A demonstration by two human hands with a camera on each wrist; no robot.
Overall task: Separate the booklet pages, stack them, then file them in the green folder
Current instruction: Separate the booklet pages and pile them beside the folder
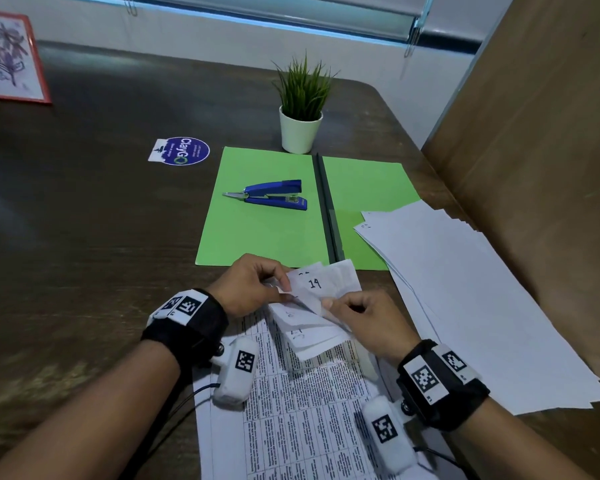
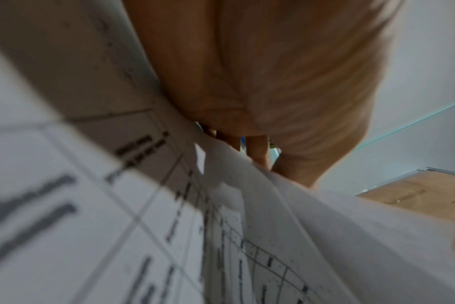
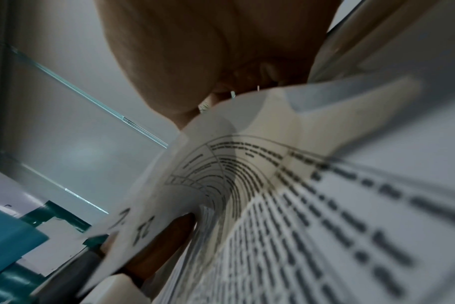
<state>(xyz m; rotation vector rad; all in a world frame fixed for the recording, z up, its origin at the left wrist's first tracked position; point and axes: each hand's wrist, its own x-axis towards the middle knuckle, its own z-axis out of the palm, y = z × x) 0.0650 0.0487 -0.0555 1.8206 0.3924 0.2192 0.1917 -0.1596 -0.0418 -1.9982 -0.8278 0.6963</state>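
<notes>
The booklet of printed table pages lies at the near table edge, its top corners curled up and fanned; one corner reads "19". My left hand pinches the corner pages from the left. My right hand pinches a page corner from the right. The wrist views show blurred printed pages under each palm. A green folder lies open beyond the hands, with a dark spine clip down its middle. A loose stack of white pages lies at the right, overlapping the folder's right half.
A blue stapler rests on the folder's left half. A potted plant stands behind the folder. A round sticker and a framed flower picture lie farther left. A brown partition rises on the right.
</notes>
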